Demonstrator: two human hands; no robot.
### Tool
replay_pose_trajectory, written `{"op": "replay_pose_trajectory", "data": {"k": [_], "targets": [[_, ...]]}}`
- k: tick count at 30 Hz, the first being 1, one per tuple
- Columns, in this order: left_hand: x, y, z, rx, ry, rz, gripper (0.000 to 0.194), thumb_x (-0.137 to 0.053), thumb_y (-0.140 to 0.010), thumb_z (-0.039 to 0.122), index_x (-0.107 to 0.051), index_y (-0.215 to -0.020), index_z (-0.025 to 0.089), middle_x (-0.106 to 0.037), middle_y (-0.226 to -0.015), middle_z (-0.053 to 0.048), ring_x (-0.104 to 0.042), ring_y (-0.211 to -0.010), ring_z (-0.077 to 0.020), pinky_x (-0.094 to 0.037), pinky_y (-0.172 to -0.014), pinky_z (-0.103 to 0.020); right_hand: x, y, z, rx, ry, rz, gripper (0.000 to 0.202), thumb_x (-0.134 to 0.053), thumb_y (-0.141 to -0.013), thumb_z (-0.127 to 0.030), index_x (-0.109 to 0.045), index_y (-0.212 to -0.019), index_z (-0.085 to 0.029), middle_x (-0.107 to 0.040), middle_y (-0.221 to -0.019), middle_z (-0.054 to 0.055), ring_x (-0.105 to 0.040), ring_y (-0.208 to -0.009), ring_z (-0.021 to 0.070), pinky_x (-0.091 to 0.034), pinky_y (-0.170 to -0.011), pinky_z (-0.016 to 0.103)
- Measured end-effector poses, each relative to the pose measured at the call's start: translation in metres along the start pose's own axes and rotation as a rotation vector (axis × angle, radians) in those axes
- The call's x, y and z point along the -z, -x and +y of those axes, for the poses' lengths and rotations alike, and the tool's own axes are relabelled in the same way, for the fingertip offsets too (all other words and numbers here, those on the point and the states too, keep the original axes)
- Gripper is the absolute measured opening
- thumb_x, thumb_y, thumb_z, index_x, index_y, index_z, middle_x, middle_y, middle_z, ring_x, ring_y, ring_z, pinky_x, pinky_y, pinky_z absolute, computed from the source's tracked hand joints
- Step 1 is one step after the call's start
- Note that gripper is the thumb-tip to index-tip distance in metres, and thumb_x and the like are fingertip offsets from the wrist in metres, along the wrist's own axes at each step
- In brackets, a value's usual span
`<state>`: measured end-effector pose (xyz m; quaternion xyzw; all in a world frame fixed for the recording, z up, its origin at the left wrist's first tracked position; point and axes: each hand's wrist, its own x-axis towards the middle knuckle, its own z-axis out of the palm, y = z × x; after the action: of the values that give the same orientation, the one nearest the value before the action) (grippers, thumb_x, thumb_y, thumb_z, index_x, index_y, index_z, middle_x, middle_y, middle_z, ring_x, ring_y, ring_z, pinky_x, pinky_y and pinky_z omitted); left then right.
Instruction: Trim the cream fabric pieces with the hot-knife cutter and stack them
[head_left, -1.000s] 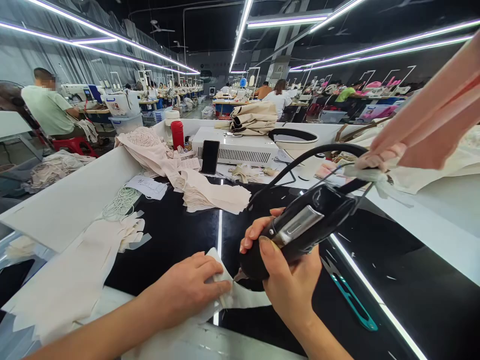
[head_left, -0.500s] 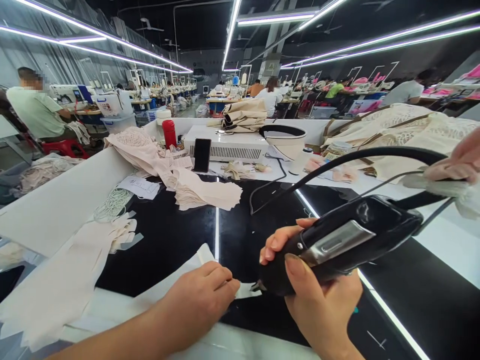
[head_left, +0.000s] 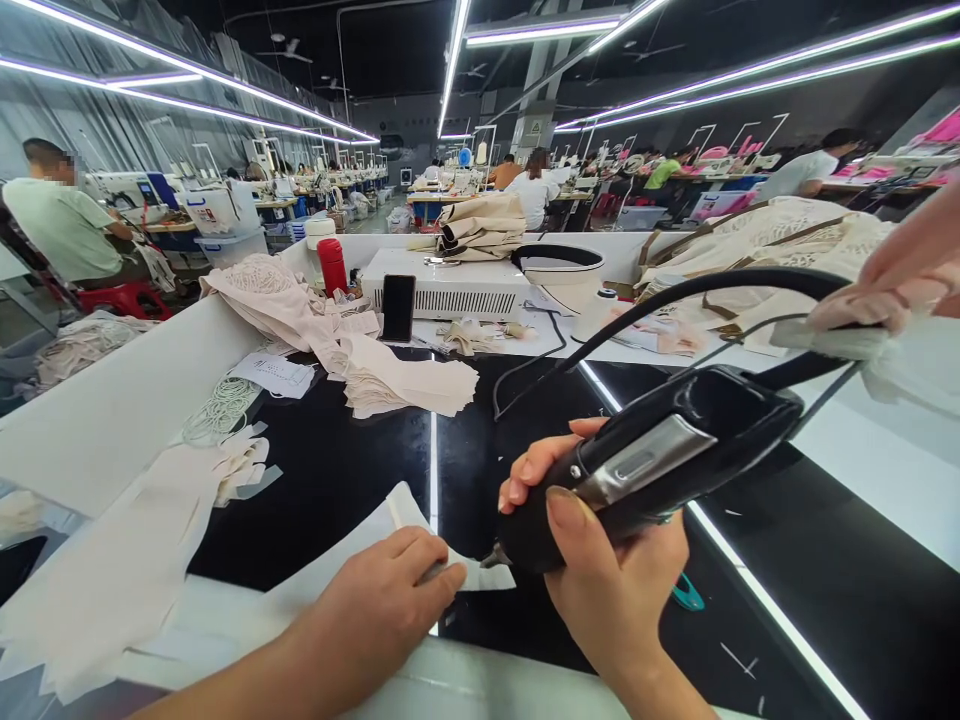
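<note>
My right hand (head_left: 600, 570) is wrapped round a black handheld power tool (head_left: 645, 460) with a silver lever plate; the thumb lies along its near side. The tool's small metal tip (head_left: 495, 556) points left and touches or hovers just over the end of a white fabric piece (head_left: 487, 576); I cannot tell which. My left hand (head_left: 390, 600), fingers curled together, grips that fabric close to the tip. Part of the fabric is hidden under the hand, and a corner sticks up beyond it. The tool's thick black cable (head_left: 720, 285) arches to the upper right.
Cream fabric pieces (head_left: 135, 550) lie left, with a stack (head_left: 412, 385) behind. Farther back are a phone (head_left: 398, 308), a red bottle (head_left: 331, 265) and a white vented box (head_left: 442, 290). A teal clip-like item (head_left: 687, 592) lies right. Pinkish material (head_left: 870, 300), blurred, surrounds the cables.
The tool and my right hand have shifted slightly left and up in view. My left hand has also moved a little left, still on the fabric. The teal item shows more now.
</note>
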<state>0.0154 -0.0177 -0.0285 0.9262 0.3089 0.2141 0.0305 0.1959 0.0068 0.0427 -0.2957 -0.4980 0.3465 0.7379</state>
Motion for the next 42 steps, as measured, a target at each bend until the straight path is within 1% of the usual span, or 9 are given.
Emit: {"op": "replay_pose_trajectory", "data": {"k": [8,13,20,24,29,34,36,38,42], "targets": [[0.006,-0.008,0.009,-0.01,-0.018,0.018,0.027,-0.05,-0.098,0.003,-0.059,-0.121,0.013,-0.062,-0.102,-0.009,-0.061,-0.091,-0.0212,-0.058,-0.082,-0.031,-0.008,0.002,0.003,-0.028,-0.029,-0.011,0.032,-0.077,-0.085,-0.026,-0.058,-0.111,-0.027,-0.067,-0.079,-0.004,-0.063,-0.059,0.0123,-0.056,-0.052,0.025],[0.011,-0.009,0.01,0.005,-0.058,0.064,0.027,-0.046,-0.1,0.005,-0.063,-0.119,0.016,-0.061,-0.099,-0.008,-0.059,-0.092,-0.0216,-0.058,-0.085,-0.035,-0.008,0.001,0.002,-0.042,-0.008,-0.014,0.03,-0.073,-0.086,-0.019,-0.058,-0.111,-0.028,-0.068,-0.08,-0.005,-0.064,-0.06,0.0119,-0.057,-0.056,0.026],[0.008,-0.009,0.008,0.023,-0.016,0.099,0.025,-0.05,-0.101,0.011,-0.064,-0.12,0.018,-0.059,-0.101,-0.01,-0.058,-0.096,-0.0241,-0.057,-0.087,-0.04,-0.012,0.0,0.008,-0.033,-0.055,-0.04,0.032,-0.073,-0.086,-0.018,-0.058,-0.112,-0.028,-0.068,-0.081,-0.005,-0.064,-0.059,0.0118,-0.056,-0.054,0.026],[0.007,-0.009,0.007,0.028,-0.001,0.106,0.023,-0.051,-0.1,0.011,-0.065,-0.118,0.017,-0.059,-0.102,-0.01,-0.057,-0.096,-0.0247,-0.057,-0.086,-0.039,-0.014,0.0,0.01,-0.047,-0.023,-0.036,0.029,-0.073,-0.087,-0.02,-0.058,-0.11,-0.028,-0.067,-0.081,-0.005,-0.064,-0.06,0.012,-0.056,-0.054,0.026],[0.007,-0.009,0.007,0.037,0.01,0.115,0.023,-0.053,-0.099,0.01,-0.066,-0.116,0.017,-0.059,-0.102,-0.01,-0.057,-0.095,-0.0234,-0.058,-0.086,-0.037,-0.017,-0.003,0.011,-0.021,-0.057,-0.032,0.032,-0.077,-0.085,-0.023,-0.057,-0.111,-0.027,-0.067,-0.081,-0.006,-0.064,-0.059,0.0119,-0.057,-0.055,0.027],[0.009,-0.008,0.007,0.052,0.036,0.082,0.024,-0.058,-0.097,0.012,-0.066,-0.119,0.019,-0.061,-0.105,-0.01,-0.06,-0.095,-0.0245,-0.059,-0.087,-0.04,-0.02,-0.003,0.015,-0.025,-0.019,-0.039,0.027,-0.074,-0.086,-0.022,-0.057,-0.105,-0.027,-0.067,-0.079,-0.005,-0.064,-0.059,0.0122,-0.057,-0.054,0.026],[0.013,-0.006,0.005,0.073,0.079,0.043,0.027,-0.06,-0.097,0.013,-0.064,-0.123,0.019,-0.062,-0.111,-0.01,-0.061,-0.1,-0.0254,-0.059,-0.089,-0.04,-0.019,-0.004,0.015,-0.015,-0.011,-0.045,0.025,-0.074,-0.086,-0.024,-0.057,-0.103,-0.027,-0.067,-0.079,-0.005,-0.063,-0.059,0.0123,-0.056,-0.053,0.027],[0.019,-0.005,-0.001,0.103,0.147,0.015,0.027,-0.058,-0.099,0.013,-0.064,-0.125,0.02,-0.063,-0.117,-0.01,-0.063,-0.103,-0.0233,-0.059,-0.091,-0.036,-0.016,-0.007,0.014,-0.014,-0.001,-0.043,0.026,-0.076,-0.085,-0.027,-0.056,-0.103,-0.028,-0.067,-0.08,-0.005,-0.063,-0.059,0.0126,-0.056,-0.054,0.027],[0.028,-0.01,-0.022,0.183,0.197,0.029,0.025,-0.047,-0.103,0.01,-0.066,-0.118,0.016,-0.065,-0.12,-0.01,-0.065,-0.107,-0.02,-0.056,-0.097,-0.033,-0.005,-0.016,0.009,0.0,0.122,-0.01,0.031,-0.08,-0.083,-0.034,-0.057,-0.103,-0.028,-0.067,-0.082,-0.005,-0.063,-0.062,0.0132,-0.056,-0.061,0.029]]}}
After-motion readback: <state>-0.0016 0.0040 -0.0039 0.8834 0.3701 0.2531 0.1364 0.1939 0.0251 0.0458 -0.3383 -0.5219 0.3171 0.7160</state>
